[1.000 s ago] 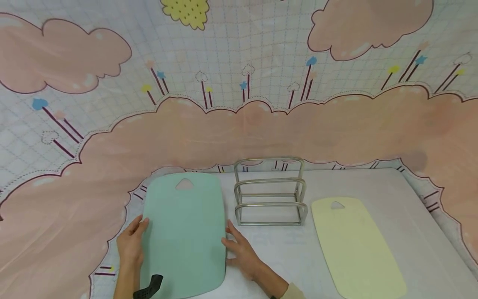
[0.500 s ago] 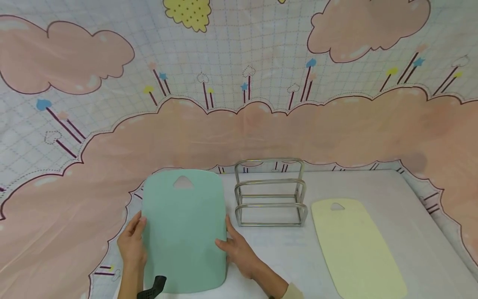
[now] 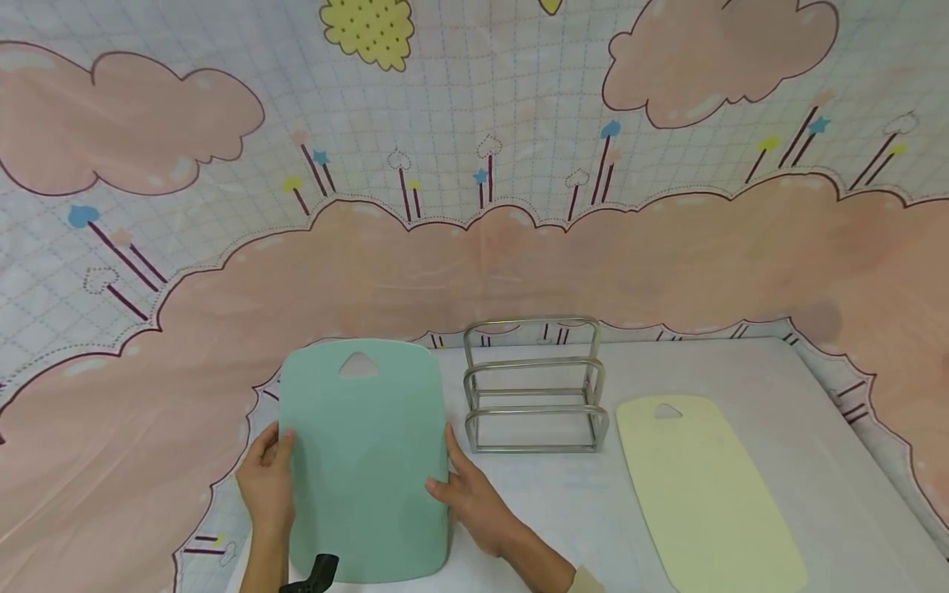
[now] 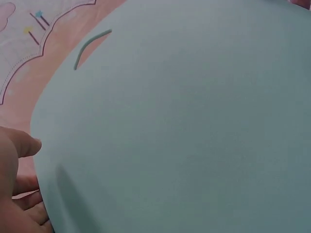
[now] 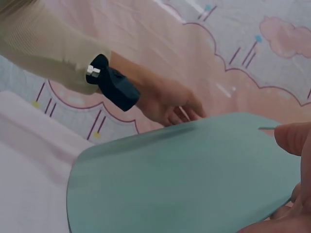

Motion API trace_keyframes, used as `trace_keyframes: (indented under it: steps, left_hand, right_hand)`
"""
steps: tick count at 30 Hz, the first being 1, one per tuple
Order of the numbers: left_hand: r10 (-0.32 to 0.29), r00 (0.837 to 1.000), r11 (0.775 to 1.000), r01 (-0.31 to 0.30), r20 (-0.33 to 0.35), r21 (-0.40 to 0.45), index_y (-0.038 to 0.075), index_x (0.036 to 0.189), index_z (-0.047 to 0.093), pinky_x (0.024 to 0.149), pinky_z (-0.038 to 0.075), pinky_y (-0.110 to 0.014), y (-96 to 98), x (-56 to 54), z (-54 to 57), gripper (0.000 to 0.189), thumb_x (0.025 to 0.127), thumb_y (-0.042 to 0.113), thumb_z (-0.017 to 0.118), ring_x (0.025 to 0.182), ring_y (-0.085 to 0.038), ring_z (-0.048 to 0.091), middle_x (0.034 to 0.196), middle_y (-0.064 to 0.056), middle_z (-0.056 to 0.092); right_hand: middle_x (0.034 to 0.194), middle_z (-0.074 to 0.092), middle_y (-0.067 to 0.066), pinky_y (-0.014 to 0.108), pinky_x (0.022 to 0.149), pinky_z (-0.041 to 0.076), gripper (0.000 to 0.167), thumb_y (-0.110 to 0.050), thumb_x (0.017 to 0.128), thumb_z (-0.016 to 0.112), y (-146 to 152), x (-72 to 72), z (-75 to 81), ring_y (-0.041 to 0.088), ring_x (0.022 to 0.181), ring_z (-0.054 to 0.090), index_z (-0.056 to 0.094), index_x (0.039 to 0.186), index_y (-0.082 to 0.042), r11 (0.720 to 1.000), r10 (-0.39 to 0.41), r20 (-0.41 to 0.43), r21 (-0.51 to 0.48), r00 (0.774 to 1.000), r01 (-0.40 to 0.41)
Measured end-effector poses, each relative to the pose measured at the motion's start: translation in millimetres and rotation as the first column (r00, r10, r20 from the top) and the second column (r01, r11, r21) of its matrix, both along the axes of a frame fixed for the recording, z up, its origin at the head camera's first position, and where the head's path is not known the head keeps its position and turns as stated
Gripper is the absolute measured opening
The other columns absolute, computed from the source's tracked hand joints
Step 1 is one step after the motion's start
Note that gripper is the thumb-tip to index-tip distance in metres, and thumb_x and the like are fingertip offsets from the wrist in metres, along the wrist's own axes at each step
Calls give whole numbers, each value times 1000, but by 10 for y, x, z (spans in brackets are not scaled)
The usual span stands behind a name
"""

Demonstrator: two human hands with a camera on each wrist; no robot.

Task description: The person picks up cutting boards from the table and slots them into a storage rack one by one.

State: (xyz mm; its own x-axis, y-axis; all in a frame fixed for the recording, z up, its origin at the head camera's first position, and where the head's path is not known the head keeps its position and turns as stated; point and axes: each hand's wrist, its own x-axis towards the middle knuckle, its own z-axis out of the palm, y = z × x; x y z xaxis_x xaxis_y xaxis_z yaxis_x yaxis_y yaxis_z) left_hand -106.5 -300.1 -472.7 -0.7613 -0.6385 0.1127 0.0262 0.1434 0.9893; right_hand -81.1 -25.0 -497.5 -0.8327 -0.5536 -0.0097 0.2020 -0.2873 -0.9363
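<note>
A mint-green cutting board (image 3: 366,461) with a triangular hole near its top is held between my two hands. My left hand (image 3: 267,486) grips its left edge, thumb on the near face and the other fingers largely behind. On the right edge, my right hand (image 3: 478,502) holds it, thumb over the front and fingers at the side and behind. The right wrist view shows the board (image 5: 189,170) tilted, its lower end by the white surface; whether they touch I cannot tell. In the left wrist view the board (image 4: 170,116) fills most of the picture.
Right of the green board stands a metal wire rack (image 3: 535,409) with several upright loops. A pale yellow cutting board (image 3: 712,494) lies flat on the white table (image 3: 808,428) farther right. Behind the table hangs a patterned cloth (image 3: 519,263).
The green board has tilted up, its lower edge rising a little in the head view. My right thumb has moved onto its face. Rack and yellow board stay put.
</note>
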Motion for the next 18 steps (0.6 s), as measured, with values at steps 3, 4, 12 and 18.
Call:
trace_keyframes:
  steps: [3, 4, 12, 18]
  left_hand:
    - [-21, 999, 996, 25, 49, -85, -7, 136, 47, 79, 41, -6, 19, 29, 27, 53, 94, 22, 62, 114, -14, 55, 125, -19, 54]
    - [-29, 998, 994, 34, 52, -100, -6, 138, 45, 80, 40, -6, 22, 35, 39, 54, 95, 22, 62, 120, -19, 52, 128, -22, 51]
    - [-94, 995, 989, 92, -13, -112, -5, 142, 40, 93, 37, -11, 57, 54, 160, 56, 94, 15, 62, 132, -38, 35, 138, -29, 43]
    - [-82, 996, 990, 80, -21, -113, -5, 140, 43, 87, 39, -9, 51, 69, 219, 55, 93, 15, 64, 127, -29, 46, 132, -25, 48]
  right_hand:
    - [158, 8, 13, 54, 103, 33, 81, -22, 99, 52, 13, -2, 19, 35, 138, 27, -8, 154, -21, 999, -11, -40, 33, 999, 12]
    - [159, 5, 11, 52, 105, 31, 81, -23, 99, 52, 20, -9, 29, 34, 139, 25, -8, 154, -20, 999, -17, -63, 50, 998, 20]
    - [158, -7, 0, 43, 113, 13, 79, -24, 100, 52, 105, -104, 150, 23, 144, 6, -5, 154, -19, 987, -25, -222, 147, 975, 58]
    - [158, -1, -4, 41, 112, 19, 75, -24, 100, 53, 181, -156, 215, 21, 142, 15, 1, 154, -25, 980, 18, -282, 195, 959, 39]
